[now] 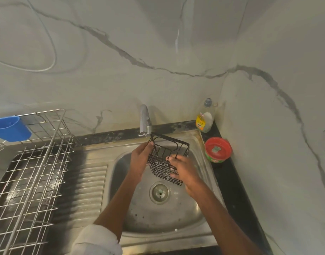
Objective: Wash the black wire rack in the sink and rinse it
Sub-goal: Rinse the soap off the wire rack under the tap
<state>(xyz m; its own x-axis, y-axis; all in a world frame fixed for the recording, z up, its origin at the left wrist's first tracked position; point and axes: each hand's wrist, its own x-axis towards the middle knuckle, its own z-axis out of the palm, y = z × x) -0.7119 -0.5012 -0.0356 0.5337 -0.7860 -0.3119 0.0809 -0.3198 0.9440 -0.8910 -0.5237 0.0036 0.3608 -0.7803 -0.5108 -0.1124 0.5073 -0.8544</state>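
The black wire rack [163, 153] is held tilted above the steel sink [158, 214], just under the spout of the grey tap [144, 120]. A thin stream of water falls from the spout by the rack's upper left corner. My left hand [139, 161] grips the rack's left edge. My right hand [183, 170] holds its lower right side, fingers curled through the wires. The drain [159, 192] lies below the rack.
A steel wire dish rack [29, 172] with a blue plastic cup [11, 127] covers the draining board at left. A dish soap bottle [205, 116] and a red tub [217, 149] stand on the black counter right of the sink. The marble wall rises close behind.
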